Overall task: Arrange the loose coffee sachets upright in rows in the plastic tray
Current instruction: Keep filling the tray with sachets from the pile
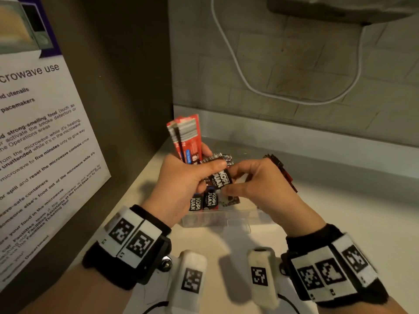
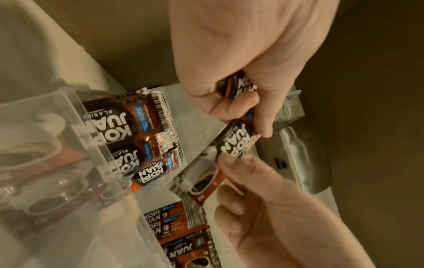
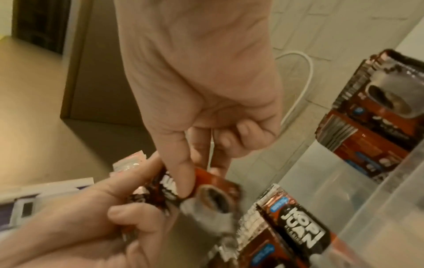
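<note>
Fingers (image 1: 229, 190) on sachet (image 1: 223, 180), tray (image 1: 226, 219) below

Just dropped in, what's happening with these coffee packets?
A person is sorting coffee sachets into a clear plastic tray. The left hand holds a bunch of sachets, while the right hand pinches one sachet at that bunch, above the tray. Some sachets already stand in the tray, others at its right.
</note>
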